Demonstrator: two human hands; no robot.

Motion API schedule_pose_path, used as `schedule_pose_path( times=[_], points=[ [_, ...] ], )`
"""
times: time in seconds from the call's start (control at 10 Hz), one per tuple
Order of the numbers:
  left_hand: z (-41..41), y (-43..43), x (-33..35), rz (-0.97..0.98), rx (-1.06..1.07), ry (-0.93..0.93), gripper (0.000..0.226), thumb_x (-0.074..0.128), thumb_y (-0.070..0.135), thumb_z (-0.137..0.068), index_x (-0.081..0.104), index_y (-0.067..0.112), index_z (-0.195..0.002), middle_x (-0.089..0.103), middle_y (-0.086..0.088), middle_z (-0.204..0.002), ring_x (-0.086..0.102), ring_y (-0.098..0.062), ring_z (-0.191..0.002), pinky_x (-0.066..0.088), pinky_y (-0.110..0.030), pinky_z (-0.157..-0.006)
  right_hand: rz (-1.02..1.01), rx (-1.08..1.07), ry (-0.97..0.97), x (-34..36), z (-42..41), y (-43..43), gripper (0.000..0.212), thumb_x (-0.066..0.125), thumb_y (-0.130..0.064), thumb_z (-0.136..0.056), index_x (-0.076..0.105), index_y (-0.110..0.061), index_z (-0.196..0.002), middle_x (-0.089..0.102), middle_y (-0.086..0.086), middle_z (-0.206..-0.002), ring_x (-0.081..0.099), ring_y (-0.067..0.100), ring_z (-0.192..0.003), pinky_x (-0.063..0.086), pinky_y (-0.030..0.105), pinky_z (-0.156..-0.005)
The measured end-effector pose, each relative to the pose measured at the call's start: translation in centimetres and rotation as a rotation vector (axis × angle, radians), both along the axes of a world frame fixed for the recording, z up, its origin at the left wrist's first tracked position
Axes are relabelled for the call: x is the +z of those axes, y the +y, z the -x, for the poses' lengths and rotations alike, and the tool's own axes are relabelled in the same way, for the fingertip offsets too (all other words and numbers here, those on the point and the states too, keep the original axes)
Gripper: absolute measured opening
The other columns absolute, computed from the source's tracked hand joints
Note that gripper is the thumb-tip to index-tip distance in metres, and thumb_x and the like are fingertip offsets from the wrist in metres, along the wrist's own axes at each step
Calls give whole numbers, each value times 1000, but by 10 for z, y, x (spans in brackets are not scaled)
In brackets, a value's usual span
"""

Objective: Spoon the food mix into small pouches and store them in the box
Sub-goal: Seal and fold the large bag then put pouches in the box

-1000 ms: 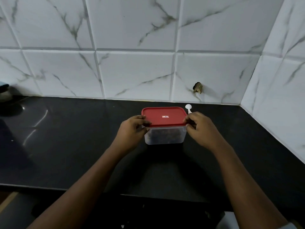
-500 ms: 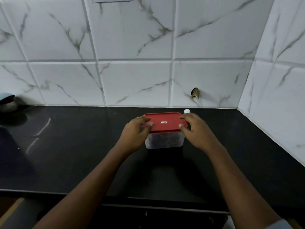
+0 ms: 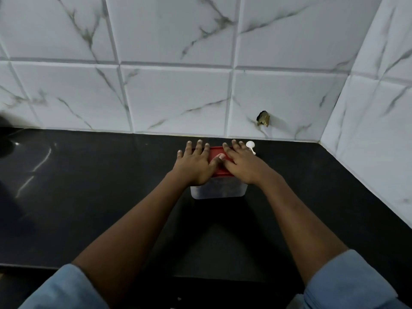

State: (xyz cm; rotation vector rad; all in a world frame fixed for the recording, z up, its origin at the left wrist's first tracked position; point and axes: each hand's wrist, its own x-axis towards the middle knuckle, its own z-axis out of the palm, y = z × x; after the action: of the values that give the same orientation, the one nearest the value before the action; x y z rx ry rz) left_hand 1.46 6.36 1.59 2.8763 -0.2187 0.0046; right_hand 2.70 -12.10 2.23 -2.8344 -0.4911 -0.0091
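A clear plastic box [image 3: 219, 191] with a red lid [image 3: 217, 152] stands on the black counter near the back wall. Dark contents show dimly through its wall. My left hand [image 3: 195, 162] lies flat on the left half of the lid, fingers straight and spread. My right hand [image 3: 242, 162] lies flat on the right half in the same way. Both palms press on the lid and hide most of it. A small white spoon [image 3: 250, 146] lies on the counter just behind the box, right of my right fingers. No pouches are visible.
The black counter [image 3: 89, 197] runs left to right, with its front edge near the bottom of the view. White marble tiles form the back wall and the right side wall [image 3: 379, 130]. A chipped hole [image 3: 263, 118] marks a tile above the spoon. A dark object [image 3: 4, 146] sits at the far left.
Both hands have moved from gripping the lid's side edges to lying flat on top of it with straight fingers. The camera has tilted, so the box appears lower against the wall.
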Motion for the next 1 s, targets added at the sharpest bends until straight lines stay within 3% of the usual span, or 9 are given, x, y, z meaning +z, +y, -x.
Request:
schedule_pose_path(
  times=[0.2,0.3,0.4,0.5,0.6,0.7,0.8,0.9,1.0],
  points=[
    [-24,0,-15,23,-33,-11,107,-2,77,-78,13,19,-166,5,-10,-174,-1,-36,-160,4,-63,-126,80,9,60,0,-9,0,66,25,-54,-109,9,-27,-167,2,10,-175,-1,28,-161,2,42,-128],
    [-30,3,-22,13,-40,10,106,-3,78,-79,8,19,-166,1,-9,-175,-8,-35,-160,2,-61,-127,71,1,90,-2,-11,0,67,24,-56,-108,8,-29,-167,0,9,-175,-3,27,-161,0,44,-128],
    [-34,8,-24,30,-70,8,110,-6,83,-80,6,16,-166,0,-11,-174,-11,-34,-160,1,-54,-129,-33,-21,45,-5,-9,0,66,31,-58,-107,17,-32,-166,5,4,-175,0,25,-161,4,44,-129],
    [-22,9,-23,118,-57,-102,91,10,69,-96,21,11,-164,14,-14,-173,0,-32,-161,2,-48,-130,-290,-83,5,-11,-4,-4,64,46,-54,-105,28,-34,-163,9,-2,-175,7,22,-161,12,43,-130],
    [-5,7,-22,358,14,-186,61,33,44,-109,36,11,-160,22,-8,-171,6,-25,-161,8,-36,-129,-540,-150,33,-20,-3,-7,74,57,-49,-100,23,-36,-164,16,-3,-173,29,20,-155,34,46,-122],
    [9,6,-25,631,114,-223,55,42,30,-110,33,15,-162,14,-2,-173,9,-16,-160,9,-24,-122,-817,-291,84,-31,2,-9,73,60,-39,-100,23,-38,-163,55,-9,-140,65,7,-111,51,35,-100],
    [26,1,-33,1038,340,-102,57,43,39,-110,29,24,-163,32,6,-166,34,-12,-150,24,-26,-119,-1096,-374,125,-45,6,-8,47,63,-36,-97,56,-30,-143,73,-8,-120,73,11,-103,57,44,-99],
    [33,-4,-34,1380,471,9,39,40,45,-110,68,20,-125,75,10,-112,69,-4,-102,54,-35,-95,-1305,-468,180,-46,17,1,18,57,-26,-106,73,-26,-113,79,0,-107,76,20,-101,60,45,-93],
    [14,-6,-14,1489,548,108,39,40,36,-112,72,15,-106,78,3,-93,73,-9,-83,57,-29,-77,-1383,-533,222,-36,15,5,26,49,-30,-110,74,-24,-118,79,0,-109,75,21,-105,58,40,-89]
  ],
)
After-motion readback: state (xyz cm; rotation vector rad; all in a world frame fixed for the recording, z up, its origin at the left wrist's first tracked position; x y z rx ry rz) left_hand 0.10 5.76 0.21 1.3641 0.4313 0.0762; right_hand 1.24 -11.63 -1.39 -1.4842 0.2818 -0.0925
